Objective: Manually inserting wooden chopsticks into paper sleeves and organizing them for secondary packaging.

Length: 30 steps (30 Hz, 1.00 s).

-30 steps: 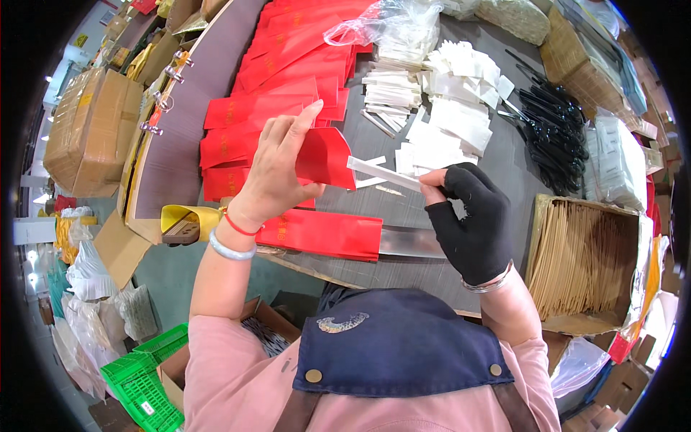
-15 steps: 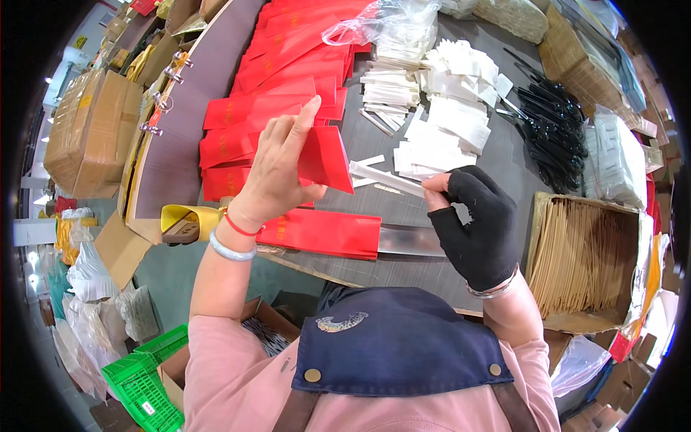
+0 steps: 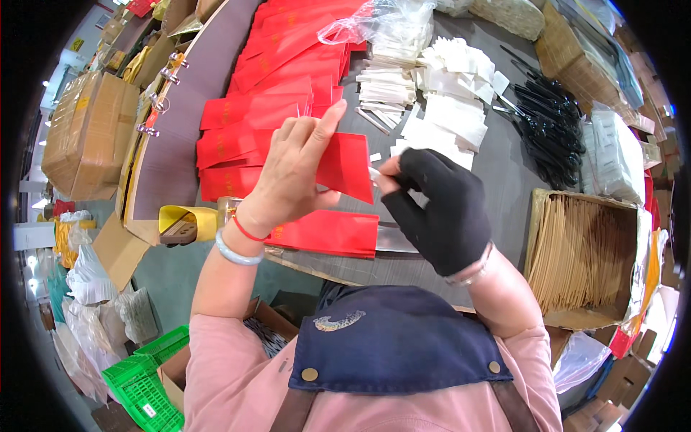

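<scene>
My left hand is closed on a red paper sleeve, holding it raised above the table with its end toward my right hand. A black fingerless glove covers my right hand, whose thumb and finger pinch a thin white strip. The strip's far end is at the red sleeve's right edge; most of it is hidden, and I cannot tell how deep it sits inside. Below my hands, another red sleeve lies flat, with a shiny grey strip sticking out of its right end.
Many red sleeves overlap at the far left. White strips and white packets lie mid-table, beside black-handled items. A carton of thin wooden sticks stands at right. A yellow holder sits by the left edge.
My right hand has moved left with the white strip, bringing it to the red sleeve's edge. My left hand has shifted slightly right with the sleeve.
</scene>
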Available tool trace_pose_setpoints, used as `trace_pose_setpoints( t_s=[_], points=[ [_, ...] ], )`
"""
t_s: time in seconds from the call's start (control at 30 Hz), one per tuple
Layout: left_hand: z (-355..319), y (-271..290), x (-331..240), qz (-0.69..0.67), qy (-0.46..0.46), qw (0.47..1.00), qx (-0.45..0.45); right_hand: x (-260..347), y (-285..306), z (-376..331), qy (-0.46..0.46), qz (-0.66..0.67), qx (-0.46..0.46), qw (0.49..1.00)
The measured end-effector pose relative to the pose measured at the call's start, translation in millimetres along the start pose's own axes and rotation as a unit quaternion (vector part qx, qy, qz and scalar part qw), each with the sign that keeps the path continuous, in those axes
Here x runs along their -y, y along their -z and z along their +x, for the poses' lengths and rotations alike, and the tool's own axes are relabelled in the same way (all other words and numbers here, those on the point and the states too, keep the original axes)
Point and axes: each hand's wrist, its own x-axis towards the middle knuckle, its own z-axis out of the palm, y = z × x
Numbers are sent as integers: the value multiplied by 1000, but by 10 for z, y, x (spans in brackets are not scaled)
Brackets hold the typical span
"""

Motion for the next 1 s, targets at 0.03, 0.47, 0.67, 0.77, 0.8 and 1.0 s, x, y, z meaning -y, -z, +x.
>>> trace_pose_setpoints(
  t_s=[0.03, 0.47, 0.67, 0.77, 0.8, 1.0],
  points=[
    [15, -5, -25, -1, -1, 1000, 0, -23, -35, 18, -21, 54, 14, 998],
    [88, 7, -114, -12, 10, 1000, 11, -202, -99, -29, -33, 117, -60, 991],
    [192, 282, 86, -105, 28, 991, -75, -193, 1, -13, -8, 141, -141, 980],
    [224, 605, 220, -243, 71, 957, -144, -273, 133, -107, -52, 105, -175, 978],
    [233, 590, 232, -262, 77, 955, -118, -349, 140, -158, -50, 72, -165, 982],
    [132, 639, 315, -364, 150, 902, -178, -726, 196, -573, -128, 56, -176, 975]
  ],
)
